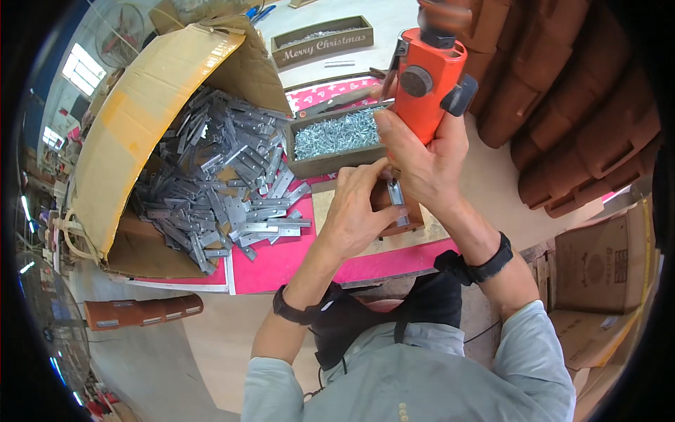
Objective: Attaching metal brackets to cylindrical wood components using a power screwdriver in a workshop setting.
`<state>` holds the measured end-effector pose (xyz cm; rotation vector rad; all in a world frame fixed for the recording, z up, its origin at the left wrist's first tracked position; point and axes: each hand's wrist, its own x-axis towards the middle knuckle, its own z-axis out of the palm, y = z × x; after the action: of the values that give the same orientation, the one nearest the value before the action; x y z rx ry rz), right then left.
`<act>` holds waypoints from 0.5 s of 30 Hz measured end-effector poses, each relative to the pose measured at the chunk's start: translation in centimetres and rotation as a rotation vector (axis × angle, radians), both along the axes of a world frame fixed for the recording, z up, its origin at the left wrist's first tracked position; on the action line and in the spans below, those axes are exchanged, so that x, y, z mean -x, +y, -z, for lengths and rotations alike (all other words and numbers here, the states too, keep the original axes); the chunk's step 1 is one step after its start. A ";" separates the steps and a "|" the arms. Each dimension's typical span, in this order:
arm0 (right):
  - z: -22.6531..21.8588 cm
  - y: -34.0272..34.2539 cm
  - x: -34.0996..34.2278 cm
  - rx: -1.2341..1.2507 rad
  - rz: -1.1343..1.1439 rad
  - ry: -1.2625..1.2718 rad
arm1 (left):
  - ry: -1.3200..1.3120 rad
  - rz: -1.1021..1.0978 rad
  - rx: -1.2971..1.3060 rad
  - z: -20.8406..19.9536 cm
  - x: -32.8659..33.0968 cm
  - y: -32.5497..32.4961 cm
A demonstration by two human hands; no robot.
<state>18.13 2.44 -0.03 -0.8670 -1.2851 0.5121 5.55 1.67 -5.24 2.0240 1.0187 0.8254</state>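
My right hand (pixel 437 169) is wrapped around an orange-red power screwdriver (pixel 425 88), held upright with its lower end pointing down at the work. That lower end is hidden behind my fingers. Below it, my left hand (pixel 355 207) presses a small silver metal plate (pixel 396 193) against a reddish-brown piece (pixel 415 225) on the table, with the thumb on the plate's near end. Whether the tool touches a screw there, I cannot tell. Just beyond my hands is a wooden box (pixel 327 167) of loose silver screws.
A cardboard box (pixel 130 133) lies on its side at left, spilling many metal plates (pixel 218 183) over the pink table cover (pixel 281 271). Farther back stands another wooden box (pixel 323 48). Stacked brown curved pieces (pixel 590 155) rise at right, above an open carton (pixel 590 260).
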 end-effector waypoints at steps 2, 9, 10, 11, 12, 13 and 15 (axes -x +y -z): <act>0.2 0.1 0.0 -0.005 0.006 0.024 | -0.020 -0.001 0.004 0.0 0.0 0.0; 1.4 0.5 -0.6 -0.004 0.033 -0.049 | 0.007 0.004 0.002 -0.2 0.2 -0.1; 1.4 0.6 -0.7 -0.009 0.064 -0.094 | 0.001 -0.004 0.007 -0.3 0.2 -0.2; 1.5 0.8 -0.9 -0.019 0.066 -0.093 | 0.002 -0.003 -0.003 -0.4 0.1 -0.2; 1.5 1.0 -1.0 -0.012 0.012 -0.049 | 0.016 0.005 -0.011 -0.4 0.0 -0.3; 1.3 1.1 -1.2 -0.006 -0.041 -0.005 | 0.031 0.014 -0.019 -0.4 -0.1 -0.3; 0.3 0.9 -1.0 -0.006 -0.039 0.037 | 0.042 0.019 -0.023 -0.2 -0.1 -0.3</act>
<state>19.08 3.30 -0.29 -0.8256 -1.2707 0.5529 5.60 1.37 -5.07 2.0745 1.0164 0.7912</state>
